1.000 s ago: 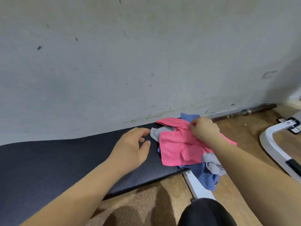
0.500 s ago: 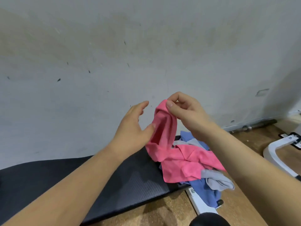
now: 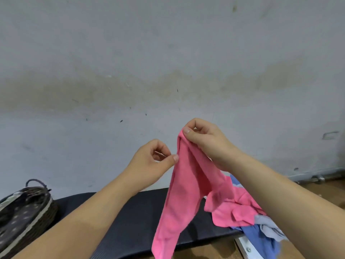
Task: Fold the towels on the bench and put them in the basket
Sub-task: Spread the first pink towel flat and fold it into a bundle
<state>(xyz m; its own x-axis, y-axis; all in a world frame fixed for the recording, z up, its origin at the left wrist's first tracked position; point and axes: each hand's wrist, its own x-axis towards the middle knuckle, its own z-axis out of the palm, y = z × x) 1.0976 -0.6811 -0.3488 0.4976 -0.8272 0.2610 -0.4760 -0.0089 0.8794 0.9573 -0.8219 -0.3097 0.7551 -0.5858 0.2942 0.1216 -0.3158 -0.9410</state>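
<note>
Head: pink towel point(image 3: 186, 193) below right grip point(image 3: 207, 143)

No text, label or number can be read anywhere here

The basket point(image 3: 37, 208) at my left is cut off by the view's edge, the hanging pink towel point(image 3: 183, 199) runs out of the bottom, my right forearm point(image 3: 280, 199) hides part of the blue towel point(image 3: 257, 238) and grey towel point(image 3: 268, 227), and I can't tell whether my left hand point(image 3: 149, 165) pinches the pink edge.
</note>
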